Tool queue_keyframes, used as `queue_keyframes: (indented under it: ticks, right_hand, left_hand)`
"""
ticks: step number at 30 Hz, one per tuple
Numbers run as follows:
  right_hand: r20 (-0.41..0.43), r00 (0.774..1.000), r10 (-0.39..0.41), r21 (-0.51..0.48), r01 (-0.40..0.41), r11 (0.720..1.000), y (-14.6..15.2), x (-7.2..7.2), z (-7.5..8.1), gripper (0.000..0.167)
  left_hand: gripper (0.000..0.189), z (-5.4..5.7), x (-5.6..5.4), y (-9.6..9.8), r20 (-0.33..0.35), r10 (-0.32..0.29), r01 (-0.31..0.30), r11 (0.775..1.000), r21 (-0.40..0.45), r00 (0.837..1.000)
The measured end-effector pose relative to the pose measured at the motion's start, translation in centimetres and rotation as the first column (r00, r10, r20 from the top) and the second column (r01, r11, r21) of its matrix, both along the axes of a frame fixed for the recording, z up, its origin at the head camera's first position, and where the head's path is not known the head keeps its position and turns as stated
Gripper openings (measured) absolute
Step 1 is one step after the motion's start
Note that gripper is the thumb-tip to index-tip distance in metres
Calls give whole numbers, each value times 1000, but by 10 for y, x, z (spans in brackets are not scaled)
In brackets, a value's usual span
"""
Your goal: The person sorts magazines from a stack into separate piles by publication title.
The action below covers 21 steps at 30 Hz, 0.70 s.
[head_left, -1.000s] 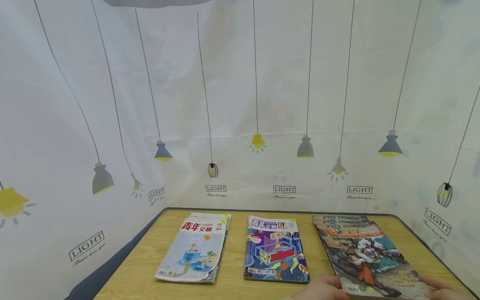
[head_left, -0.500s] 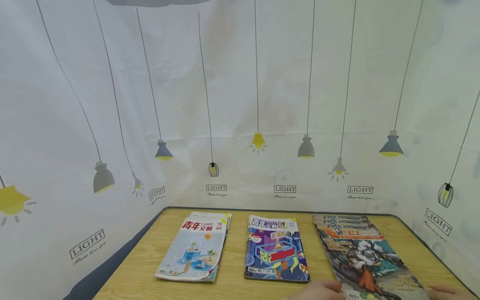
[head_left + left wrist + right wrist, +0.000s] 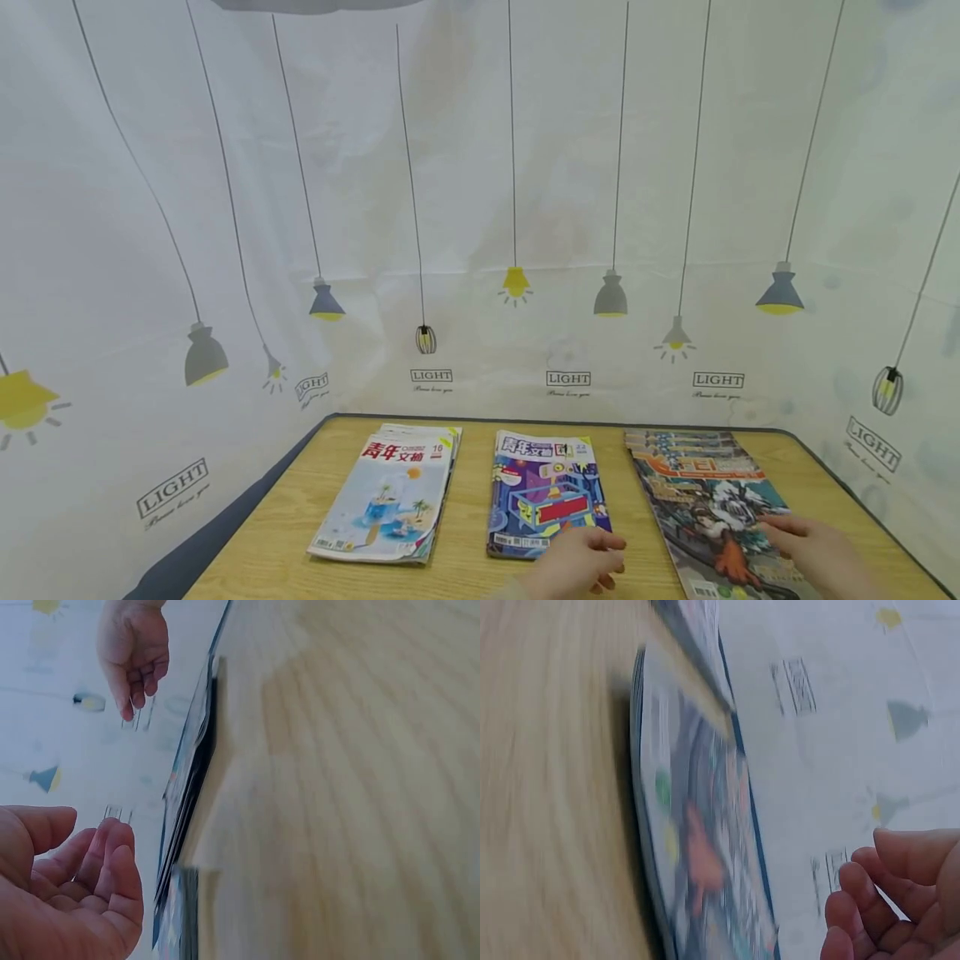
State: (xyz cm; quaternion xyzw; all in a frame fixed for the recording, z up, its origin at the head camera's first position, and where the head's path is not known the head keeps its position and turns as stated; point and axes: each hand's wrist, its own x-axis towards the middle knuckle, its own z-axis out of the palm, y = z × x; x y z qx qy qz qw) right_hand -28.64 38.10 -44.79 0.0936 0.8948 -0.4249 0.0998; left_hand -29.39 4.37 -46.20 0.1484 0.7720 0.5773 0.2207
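Observation:
Three piles of magazines lie on the wooden table (image 3: 465,533). The right pile (image 3: 705,537) has a dark illustrated cover, with the top edges of several copies fanned out behind. My right hand (image 3: 821,557), fingers loosely bent, hovers over that pile's right side and holds nothing. Off the front right corner of the middle magazine (image 3: 543,496), which is purple and blue, is my left hand (image 3: 573,562); it covers part of that corner and is also without anything in it. In the left wrist view the left hand's fingers (image 3: 112,862) are relaxed, apart from the magazines.
At the left lies a pile of white-covered magazines (image 3: 382,500) with a beach picture. A pale curtain (image 3: 480,208) printed with hanging lamps surrounds the table's back and sides. Dark edging (image 3: 525,419) runs along the table's far rim.
Both hands have let go of the right pile's near sides and risen. The left hand has moved left towards the middle magazine; the right hand has moved in over the right pile. The magazines stay put.

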Motion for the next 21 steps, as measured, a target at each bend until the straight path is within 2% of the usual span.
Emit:
queue_keyframes:
  ticks: [2,5,8,13,16,21]
  right_hand:
    - [-25,1000,-8,-64,6,998,-22,-3,3,77]
    - [-48,998,-41,-136,34,990,-56,-8,6,72]
    - [-69,996,-59,-172,46,984,-86,-13,6,62]
    - [-113,993,-40,-209,16,978,-127,-20,3,52]
    - [-132,989,-64,-250,29,968,-147,-25,-2,48]
    - [-155,980,-123,-285,74,956,-171,-35,-19,42]
  left_hand:
    - [25,0,-5,-13,-42,38,-39,999,-8,998]
    - [24,0,-10,-31,-60,120,-119,993,15,991]
    - [25,-3,-16,-48,-74,192,-188,980,63,979]
    - [29,-7,-25,-74,-82,294,-284,952,115,952]
    - [32,-10,-32,-86,-66,361,-350,926,141,930]
    - [34,-19,-39,-97,-54,482,-465,865,186,875]
